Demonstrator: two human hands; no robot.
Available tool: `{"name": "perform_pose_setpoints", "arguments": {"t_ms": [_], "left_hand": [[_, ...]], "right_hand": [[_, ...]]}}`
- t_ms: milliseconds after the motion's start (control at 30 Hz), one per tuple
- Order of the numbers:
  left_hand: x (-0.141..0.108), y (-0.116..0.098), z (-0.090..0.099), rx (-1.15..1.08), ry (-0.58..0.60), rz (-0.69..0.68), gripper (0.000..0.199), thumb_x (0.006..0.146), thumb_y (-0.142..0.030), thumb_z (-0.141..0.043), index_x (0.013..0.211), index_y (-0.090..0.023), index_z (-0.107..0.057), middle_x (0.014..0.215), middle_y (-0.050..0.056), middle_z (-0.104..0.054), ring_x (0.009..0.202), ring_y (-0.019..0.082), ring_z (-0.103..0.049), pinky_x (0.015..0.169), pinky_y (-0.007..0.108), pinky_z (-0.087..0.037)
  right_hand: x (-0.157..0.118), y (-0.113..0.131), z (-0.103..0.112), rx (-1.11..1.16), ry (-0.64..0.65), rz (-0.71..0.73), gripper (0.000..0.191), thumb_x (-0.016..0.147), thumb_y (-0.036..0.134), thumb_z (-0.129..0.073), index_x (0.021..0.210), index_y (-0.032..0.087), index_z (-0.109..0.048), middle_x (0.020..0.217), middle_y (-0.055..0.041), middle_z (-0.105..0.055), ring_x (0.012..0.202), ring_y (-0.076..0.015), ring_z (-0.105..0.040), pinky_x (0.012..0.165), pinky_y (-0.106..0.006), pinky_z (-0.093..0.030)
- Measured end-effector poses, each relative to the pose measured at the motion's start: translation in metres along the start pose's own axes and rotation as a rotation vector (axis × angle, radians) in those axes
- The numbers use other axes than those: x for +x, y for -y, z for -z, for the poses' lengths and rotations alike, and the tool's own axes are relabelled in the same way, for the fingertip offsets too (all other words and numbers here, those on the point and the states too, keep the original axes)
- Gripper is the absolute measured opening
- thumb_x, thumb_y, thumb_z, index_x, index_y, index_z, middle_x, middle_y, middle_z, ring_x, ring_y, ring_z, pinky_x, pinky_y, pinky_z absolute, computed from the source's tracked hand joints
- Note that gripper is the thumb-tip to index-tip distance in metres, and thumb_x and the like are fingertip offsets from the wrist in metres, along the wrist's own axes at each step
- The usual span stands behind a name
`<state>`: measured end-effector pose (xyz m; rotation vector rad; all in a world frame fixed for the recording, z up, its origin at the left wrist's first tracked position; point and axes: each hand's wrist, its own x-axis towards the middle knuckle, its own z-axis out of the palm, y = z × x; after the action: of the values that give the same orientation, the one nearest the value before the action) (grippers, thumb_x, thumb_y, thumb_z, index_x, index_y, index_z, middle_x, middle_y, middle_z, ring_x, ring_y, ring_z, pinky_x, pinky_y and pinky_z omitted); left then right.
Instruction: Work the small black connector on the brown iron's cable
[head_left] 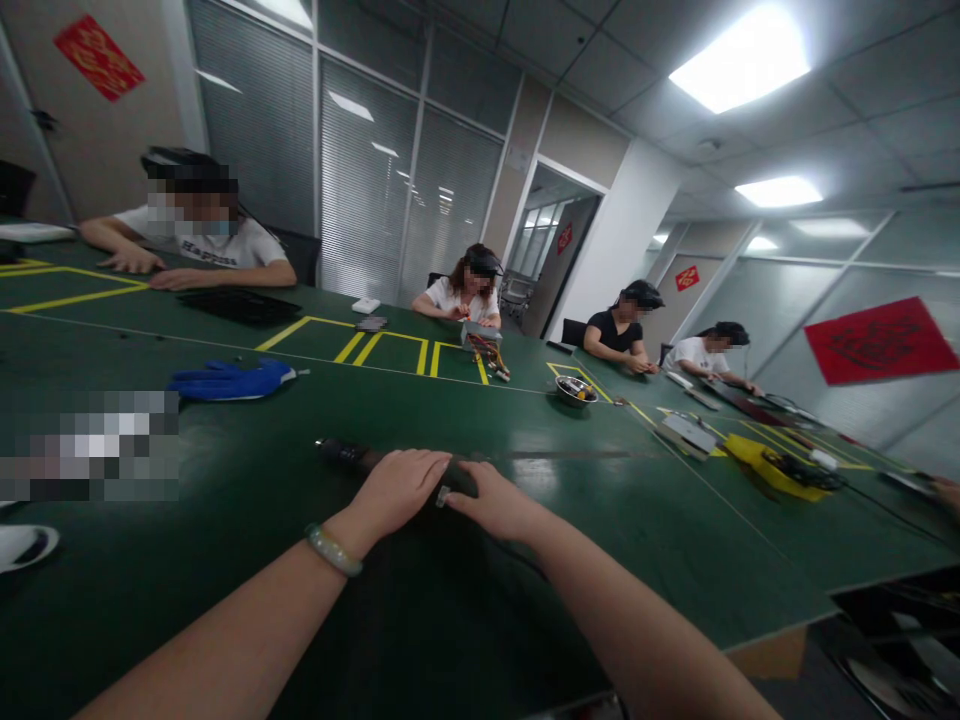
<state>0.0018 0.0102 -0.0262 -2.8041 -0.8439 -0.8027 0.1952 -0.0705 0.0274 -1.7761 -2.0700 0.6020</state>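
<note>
My left hand [397,490], with a pale green bangle [334,551] at its wrist, curves palm-down over something dark; its fingers are pressed together. From beneath that hand a black power screwdriver [341,453] sticks out leftward, its metal bit pointing left. Facing it, my right hand [499,503] bends over the same dark area, with the thumb touching a small pale block [443,496]. The fingertips of both hands nearly meet. Shadow and the hands hide what lies under them. A thin dark cable [519,556] runs below my right wrist.
The green table [300,600] carries a blue glove [232,381] on the left. A metal bowl of small parts [576,390], a grey box with wires [481,337] and a yellow case [772,467] lie farther off. Several people sit along the far side.
</note>
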Motion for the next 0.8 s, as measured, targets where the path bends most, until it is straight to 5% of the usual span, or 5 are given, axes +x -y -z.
{"name": "perform_pose_setpoints", "arguments": {"t_ms": [100, 233, 467, 667, 800], "left_hand": [[0.005, -0.007, 0.007, -0.099, -0.006, 0.120, 0.043, 0.101, -0.039, -0.028, 0.121, -0.023, -0.062, 0.117, 0.006, -0.067, 0.104, 0.021, -0.062, 0.090, 0.037, -0.045], [0.009, -0.013, 0.014, -0.174, 0.019, 0.186, 0.046, 0.100, -0.047, -0.028, 0.109, -0.025, -0.068, 0.105, 0.005, -0.070, 0.094, 0.021, -0.063, 0.083, 0.036, -0.045], [0.011, -0.011, 0.015, -0.160, 0.071, 0.184, 0.046, 0.099, -0.048, -0.030, 0.098, -0.024, -0.070, 0.093, 0.006, -0.069, 0.086, 0.022, -0.062, 0.078, 0.036, -0.042], [0.013, -0.010, 0.012, -0.111, 0.073, 0.166, 0.045, 0.099, -0.046, -0.031, 0.097, -0.023, -0.069, 0.090, 0.006, -0.068, 0.085, 0.023, -0.061, 0.077, 0.036, -0.041], [0.014, -0.008, 0.011, -0.135, 0.076, 0.190, 0.045, 0.099, -0.048, -0.032, 0.095, -0.022, -0.069, 0.087, 0.005, -0.067, 0.083, 0.022, -0.061, 0.076, 0.036, -0.041]], "right_hand": [[-0.018, -0.025, 0.026, -0.283, -0.028, -0.235, 0.037, 0.091, 0.047, -0.056, 0.103, 0.014, -0.068, 0.102, -0.0127, -0.064, 0.096, -0.0251, -0.060, 0.085, -0.034, -0.045], [-0.023, -0.047, 0.031, -0.136, 0.369, -0.368, 0.046, 0.092, 0.055, -0.052, 0.075, 0.015, -0.067, 0.070, -0.0073, -0.065, 0.062, -0.0183, -0.062, 0.060, -0.027, -0.046], [-0.001, -0.047, 0.022, 0.189, 0.595, -0.273, 0.024, 0.092, 0.039, -0.059, 0.087, 0.015, -0.063, 0.076, -0.0017, -0.066, 0.058, -0.0131, -0.063, 0.048, -0.019, -0.041], [0.000, -0.056, 0.040, 0.337, 0.799, -0.152, 0.038, 0.083, 0.044, -0.070, 0.105, 0.015, -0.060, 0.083, -0.0040, -0.068, 0.065, -0.0137, -0.063, 0.048, -0.017, -0.040], [-0.002, -0.074, 0.047, 0.492, 0.791, -0.136, 0.051, 0.079, 0.042, -0.075, 0.118, 0.015, -0.055, 0.085, -0.0043, -0.068, 0.070, -0.0134, -0.064, 0.049, -0.015, -0.042]]}}
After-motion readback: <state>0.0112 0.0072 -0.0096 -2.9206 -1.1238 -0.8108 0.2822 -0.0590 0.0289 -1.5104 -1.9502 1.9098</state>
